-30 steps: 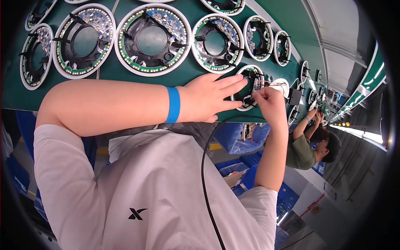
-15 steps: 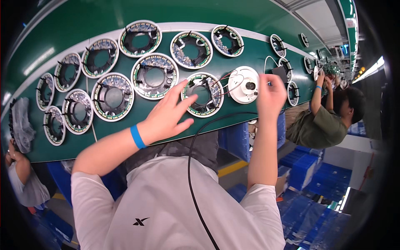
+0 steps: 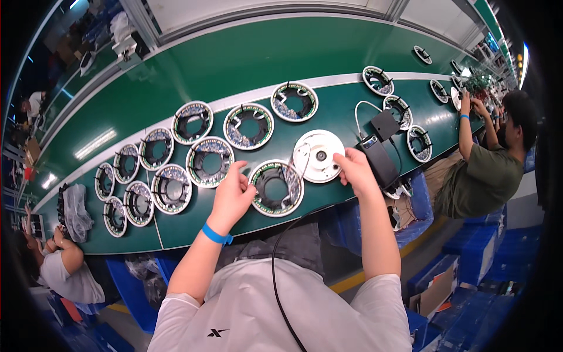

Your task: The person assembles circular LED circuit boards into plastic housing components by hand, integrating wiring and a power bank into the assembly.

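Note:
My left hand (image 3: 233, 195) is at the left rim of a ring-shaped housing (image 3: 294, 183) with a circuit board and a row of small lights. Its index finger and thumb are apart; whether they touch the rim is unclear. With fingers and thumb, my right hand (image 3: 355, 171) grips the right edge of a round white disc (image 3: 311, 169). The disc has a dark round part in its middle and overlaps the upper right of the housing. Thin wires run between disc and housing.
Several similar ring housings (image 3: 264, 139) lie on the green table (image 3: 193, 226). A black box (image 3: 380, 159) and a smaller black box (image 3: 384, 125) with cables sit to the right. Blue bins (image 3: 346, 229) stand below the front edge. A co-worker (image 3: 487, 176) works further right.
The view has shifted. My right hand has come down to the white disc's edge, and the disc now sits closer to the housing. My left hand's spread fingers have curled in by the housing's left rim.

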{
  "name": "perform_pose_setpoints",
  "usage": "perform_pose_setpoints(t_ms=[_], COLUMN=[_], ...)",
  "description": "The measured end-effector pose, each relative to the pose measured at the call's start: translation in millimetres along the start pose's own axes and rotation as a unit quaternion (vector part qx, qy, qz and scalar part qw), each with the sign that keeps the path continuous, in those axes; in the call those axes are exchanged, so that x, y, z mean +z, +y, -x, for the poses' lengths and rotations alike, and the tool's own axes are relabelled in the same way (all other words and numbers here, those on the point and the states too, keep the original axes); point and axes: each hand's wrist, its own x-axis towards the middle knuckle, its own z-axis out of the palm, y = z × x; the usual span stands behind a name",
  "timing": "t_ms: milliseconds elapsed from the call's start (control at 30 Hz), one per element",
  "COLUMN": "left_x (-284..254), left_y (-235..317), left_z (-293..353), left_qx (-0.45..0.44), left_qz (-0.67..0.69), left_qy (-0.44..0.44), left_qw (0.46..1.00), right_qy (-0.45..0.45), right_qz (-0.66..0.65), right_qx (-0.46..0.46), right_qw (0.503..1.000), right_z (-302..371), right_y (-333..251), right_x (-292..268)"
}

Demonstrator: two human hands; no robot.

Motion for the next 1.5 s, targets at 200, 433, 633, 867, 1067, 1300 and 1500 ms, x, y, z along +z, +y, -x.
perform_pose_setpoints(t_ms=[200,433,633,867,1067,1300,1500], left_x=[-37,-84,-66,-42,-29,-8,8], left_y=[35,86,82,12,16,60,62], left_z=[-32,-156,-277,-353,-352,-203,-53], left_qx=[-0.127,-0.086,-0.054,-0.12,-0.108,0.18,0.225], left_qz=[0.264,0.346,0.298,0.288,0.131,-0.022,0.0], left_qy=[0.003,0.041,0.102,0.133,0.183,0.113,-0.033], left_qw=[0.956,0.933,0.948,0.941,0.968,0.977,0.974], right_qy=[-0.037,-0.02,0.07,0.13,0.08,-0.008,-0.021], right_qz=[-0.087,-0.134,-0.135,0.011,-0.139,0.112,0.193], right_qx=[-0.037,-0.128,-0.124,-0.189,-0.214,-0.292,-0.27], right_qw=[0.995,0.982,0.98,0.973,0.963,0.95,0.943], right_z=[7,-92,-256,-311,-299,-255,-202], right_y=[-23,-120,-124,-84,-76,-39,-27], right_x=[-1,20,48,71,50,46,34])
